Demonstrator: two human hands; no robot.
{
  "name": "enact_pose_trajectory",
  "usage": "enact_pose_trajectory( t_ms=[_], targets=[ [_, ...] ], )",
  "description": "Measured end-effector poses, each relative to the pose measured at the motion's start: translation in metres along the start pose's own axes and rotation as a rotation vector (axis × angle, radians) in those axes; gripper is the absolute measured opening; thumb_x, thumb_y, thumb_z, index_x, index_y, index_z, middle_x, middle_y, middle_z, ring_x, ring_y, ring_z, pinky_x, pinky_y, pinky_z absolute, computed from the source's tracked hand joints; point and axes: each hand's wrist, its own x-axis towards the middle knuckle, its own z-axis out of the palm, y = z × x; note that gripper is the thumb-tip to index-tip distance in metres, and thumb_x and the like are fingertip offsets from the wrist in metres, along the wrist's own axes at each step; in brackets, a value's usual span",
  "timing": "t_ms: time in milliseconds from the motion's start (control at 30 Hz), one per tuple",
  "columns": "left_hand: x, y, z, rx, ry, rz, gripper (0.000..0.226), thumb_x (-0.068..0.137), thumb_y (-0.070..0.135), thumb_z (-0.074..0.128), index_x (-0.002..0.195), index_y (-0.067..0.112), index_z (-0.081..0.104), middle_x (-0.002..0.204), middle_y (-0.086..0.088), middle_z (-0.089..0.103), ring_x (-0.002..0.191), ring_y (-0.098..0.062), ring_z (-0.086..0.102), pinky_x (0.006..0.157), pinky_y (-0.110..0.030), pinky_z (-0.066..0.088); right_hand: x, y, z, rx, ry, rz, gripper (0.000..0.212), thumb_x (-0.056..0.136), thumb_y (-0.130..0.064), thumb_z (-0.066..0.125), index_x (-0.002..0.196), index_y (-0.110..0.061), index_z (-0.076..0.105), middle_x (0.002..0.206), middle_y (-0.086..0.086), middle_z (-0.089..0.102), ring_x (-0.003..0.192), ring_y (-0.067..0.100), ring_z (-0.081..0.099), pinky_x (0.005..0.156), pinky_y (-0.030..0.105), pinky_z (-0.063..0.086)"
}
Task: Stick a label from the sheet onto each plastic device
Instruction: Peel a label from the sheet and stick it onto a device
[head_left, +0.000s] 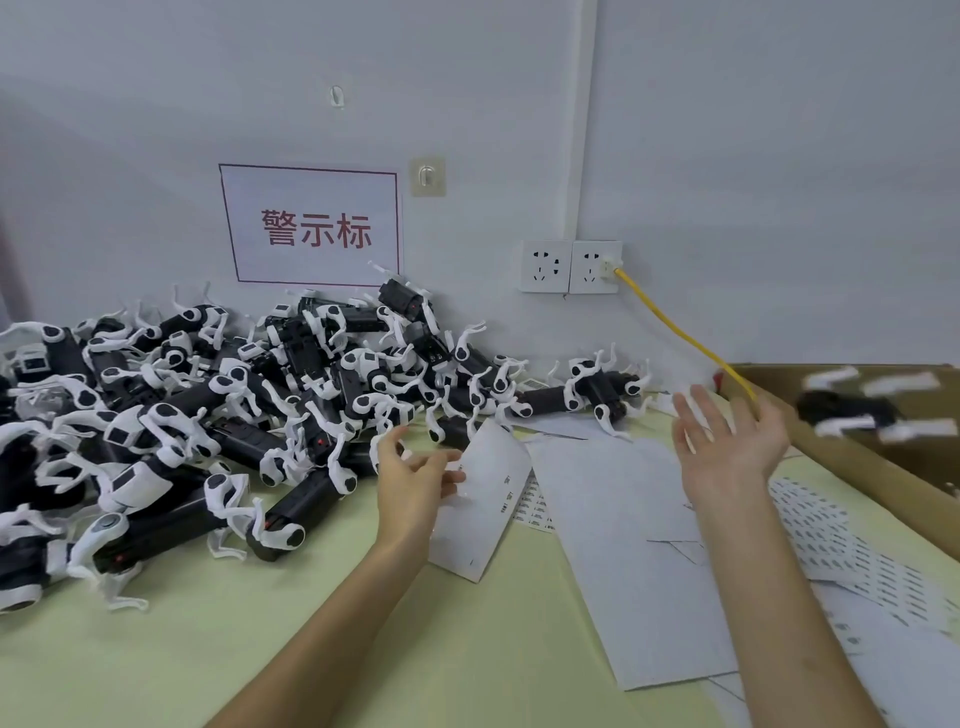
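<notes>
– Black-and-white plastic is heaped to the left of the label sheet (483, 519): a pile of devices (208, 415) on the table (311, 623). What could go wrong from here?

– One blurred device (852, 410) is seen in the air well to the right of the label sheet, above the cardboard box (883, 483). If its line is off, the box's rim could be struck and the device lost outside it. Its thin white arms could also be cracked on landing, and any label on it could be scuffed loose. A yellow cable (685, 335) runs above and to the right of the sheet, close to the right hand (727, 447), and could be snagged.

– And the sheet itself?

– It is tilted up off the table, so it could be creased. Its labels could also be caught on the loose papers (623, 545) just to its right.

– How are the fingers held?

– On the left hand (410, 483), the fingers (452, 475) are loosely curled at the sheet's left edge. That edge appears to be pinched between thumb and fingertips. The right hand, to the right of the sheet, is spread wide, with its fingers straight and apart. Nothing is held or touched by it.
</notes>
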Motion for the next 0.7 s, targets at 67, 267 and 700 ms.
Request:
enact_pose_trajectory(
  t_ms=[67, 267, 700],
  targets=[
    [0.002, -0.002, -0.002, -0.025, 0.086, 0.022, 0.042, 0.097, -0.001, 0.052, 0.128, 0.025, 0.041, 0.091, -0.007, 0.073, 0.061, -0.013, 0.066, 0.068, -0.027, 0.055, -0.005, 0.009, 0.004, -0.03, 0.034, 0.055, 0.042, 0.099, -0.039, 0.043, 0.131, -0.017, 0.058, 0.113, 0.006, 0.073, 0.097, 0.022, 0.073, 0.073, 0.026, 0.047],
    [0.016, -0.002, -0.012, -0.13, 0.22, -0.053, 0.04, 0.098, 0.001, 0.052, 0.13, 0.023, 0.04, 0.084, -0.009, 0.065, 0.051, -0.015, 0.059, 0.063, -0.033, 0.054, -0.018, 0.033, 0.016, -0.214, -0.077, 0.165, 0.032, 0.096, -0.03, 0.045, 0.106, -0.014, 0.072, 0.086, 0.002, 0.069, 0.063, 0.014, 0.053, 0.06, 0.022, 0.039],
    [0.019, 0.002, -0.016, 0.073, 0.166, -0.026, 0.022, 0.105, 0.026, 0.055, 0.11, 0.007, 0.065, 0.066, 0.003, 0.052, 0.052, -0.01, 0.039, 0.053, -0.023, 0.035, -0.032, 0.049, 0.025, -0.33, -0.211, 0.159, 0.023, 0.092, -0.025, 0.053, 0.093, -0.011, 0.071, 0.068, 0.001, 0.059, 0.054, 0.013, 0.045, 0.056, 0.024, 0.033]
  ],
)
